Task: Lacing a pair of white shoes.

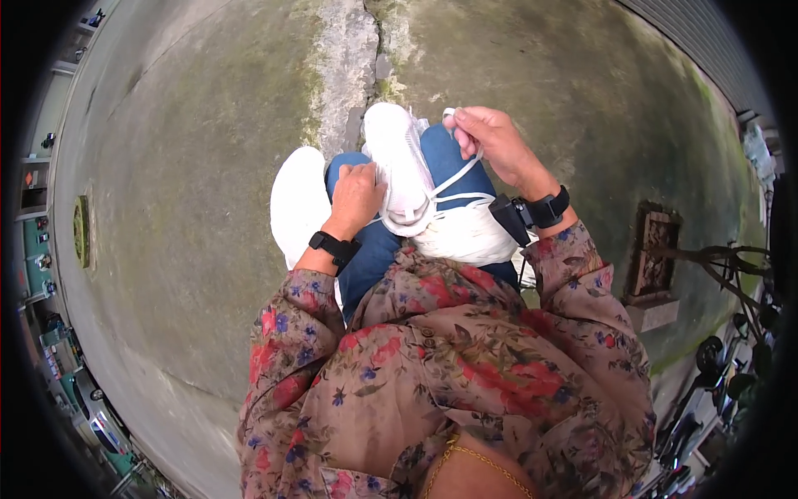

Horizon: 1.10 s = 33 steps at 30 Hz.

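Observation:
A white sneaker [402, 158] rests on my lap, its toe pointing away from me. My left hand [357, 200] is closed against the sneaker's left side, its fingertips partly hidden. Raised to the right of the toe, my right hand [490, 141] pinches a white shoelace [459, 176] between thumb and fingers. The lace runs from the sneaker's opening up to that hand, with a short end looping above the fingers. On my right thigh lies a bundle of white laces [470, 237]. Both wrists wear black straps.
A smooth, rounded white object [298, 200] sits beside my left knee; its kind is unclear. Cracked, mossy concrete ground [208, 166] surrounds me. To the right stand a brick-edged planter [652, 254] with bare branches and several parked vehicles. More vehicles line the far left rim.

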Motion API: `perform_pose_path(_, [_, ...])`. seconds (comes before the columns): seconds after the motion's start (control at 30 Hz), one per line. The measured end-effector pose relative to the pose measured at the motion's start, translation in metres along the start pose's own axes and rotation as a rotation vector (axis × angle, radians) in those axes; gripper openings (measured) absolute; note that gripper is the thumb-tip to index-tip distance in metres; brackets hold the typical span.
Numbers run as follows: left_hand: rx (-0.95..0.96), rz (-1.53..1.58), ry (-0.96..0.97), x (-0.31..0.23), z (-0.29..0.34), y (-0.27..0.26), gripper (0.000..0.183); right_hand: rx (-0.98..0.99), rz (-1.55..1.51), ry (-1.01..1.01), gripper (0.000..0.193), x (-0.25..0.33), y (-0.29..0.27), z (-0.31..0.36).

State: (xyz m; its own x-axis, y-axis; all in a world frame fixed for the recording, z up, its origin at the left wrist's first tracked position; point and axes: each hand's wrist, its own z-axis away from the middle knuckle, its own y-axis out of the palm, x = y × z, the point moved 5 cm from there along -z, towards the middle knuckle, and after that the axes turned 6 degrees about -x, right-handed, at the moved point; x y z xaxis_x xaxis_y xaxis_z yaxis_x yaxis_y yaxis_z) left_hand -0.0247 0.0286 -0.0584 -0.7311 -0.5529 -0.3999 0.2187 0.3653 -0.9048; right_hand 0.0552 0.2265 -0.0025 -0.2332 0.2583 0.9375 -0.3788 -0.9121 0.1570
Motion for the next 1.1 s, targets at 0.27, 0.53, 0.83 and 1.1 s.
perform_pose_path(0.27, [0.09, 0.216, -0.135, 0.012, -0.026, 0.014, 0.019, -0.005, 0.101, 0.032, 0.022, -0.038, 0.009, -0.018])
perform_pose_path(0.53, [-0.015, 0.201, -0.056, -0.009, -0.01, 0.005, 0.011, 0.168, 0.361, 0.155, 0.022, -0.089, 0.053, -0.044])
perform_pose_path(0.83, [0.011, 0.054, 0.138, -0.048, 0.036, 0.019, 0.002, 0.32, 0.772, -0.234, 0.021, -0.101, 0.049, 0.004])
perform_pose_path(1.1, [0.018, 0.123, 0.166, -0.049, 0.042, 0.004, 0.002, 0.4, 0.874, -0.343, 0.017, -0.101, 0.068, 0.012])
